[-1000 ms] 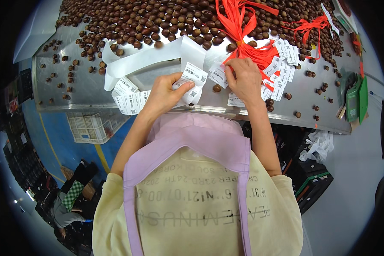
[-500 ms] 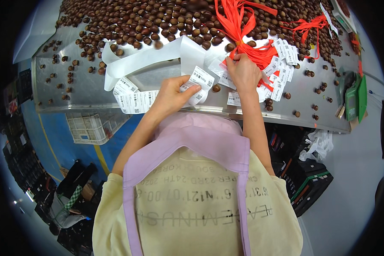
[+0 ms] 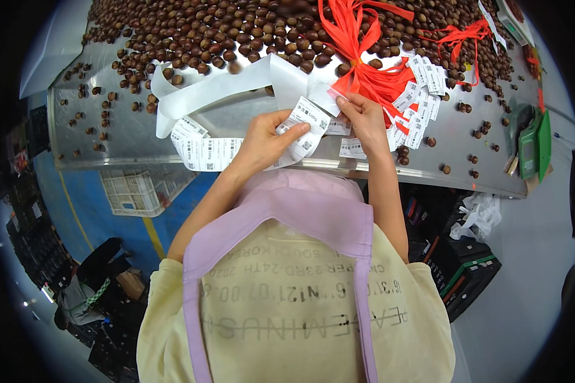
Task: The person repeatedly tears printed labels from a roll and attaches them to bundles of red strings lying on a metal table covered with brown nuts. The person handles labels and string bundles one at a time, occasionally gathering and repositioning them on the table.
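- Metal table (image 3: 128, 137): long, shiny, running across the upper part of the view; taken as the landmark for every entry below.
- Left hand (image 3: 265, 139): over the table's near edge, about mid-length; thumb laid across the top of a label strip, fingers curled beneath it, pinching it.
- Label strip (image 3: 308, 124): white printed stickers on backing paper, held up at a tilt just above the near edge; its tail trails left along the table to a loose run of labels (image 3: 206, 152).
- Right hand (image 3: 364, 120): just right of the left hand, above the same edge; thumb and fingertips pressed together on the strip's upper right corner.
- Bare backing paper (image 3: 217, 89): a white ribbon curling across the middle of the table, behind the hands.
- Red ribbons (image 3: 358, 60): a bunch on the table beyond the right hand.
- Loose labels (image 3: 421, 83): scattered beside the ribbons, right of the hands.
- Chestnuts (image 3: 236, 32): brown, heaped along the table's far side, strays rolling toward the near edge.
- Green object (image 3: 535, 145): at the table's right end; kind unclear.
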### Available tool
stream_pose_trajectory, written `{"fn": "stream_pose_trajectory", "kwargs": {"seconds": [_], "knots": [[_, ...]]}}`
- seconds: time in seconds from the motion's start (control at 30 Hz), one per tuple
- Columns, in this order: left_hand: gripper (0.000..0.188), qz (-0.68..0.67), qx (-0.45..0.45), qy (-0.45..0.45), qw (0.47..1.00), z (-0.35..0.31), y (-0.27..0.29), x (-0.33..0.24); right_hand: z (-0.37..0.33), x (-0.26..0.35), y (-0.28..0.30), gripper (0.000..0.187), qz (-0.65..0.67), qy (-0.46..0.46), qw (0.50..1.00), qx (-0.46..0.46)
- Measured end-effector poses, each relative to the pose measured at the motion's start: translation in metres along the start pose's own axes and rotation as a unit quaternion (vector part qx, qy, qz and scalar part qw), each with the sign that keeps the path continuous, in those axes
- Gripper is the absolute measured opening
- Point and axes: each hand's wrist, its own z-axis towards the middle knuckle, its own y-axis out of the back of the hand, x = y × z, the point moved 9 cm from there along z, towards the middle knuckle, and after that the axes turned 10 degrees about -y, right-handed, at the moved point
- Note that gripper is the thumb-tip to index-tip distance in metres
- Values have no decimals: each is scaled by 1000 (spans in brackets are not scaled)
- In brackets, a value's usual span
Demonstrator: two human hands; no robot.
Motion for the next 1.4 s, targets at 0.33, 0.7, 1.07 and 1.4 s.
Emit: {"fn": "stream_pose_trajectory", "kwargs": {"seconds": [0.33, 0.7, 1.07, 1.4], "knots": [[27, -69, -32, 3, 997, 30, -19, 9, -8, 4, -7, 27, 39, -8, 998, 58], [22, 155, -40, -117, 980, 44, 17, 0, 8, -14, -4, 31, 5, 14, 999, 47], [18, 92, -15, -100, 991, 34, -1, -10, 6, -10, -11, 32, 45, 4, 997, 66], [24, 44, 17, 11, 999, 45, -13, 16, 4, -5, -8, 30, 43, 28, 995, 86]]}}
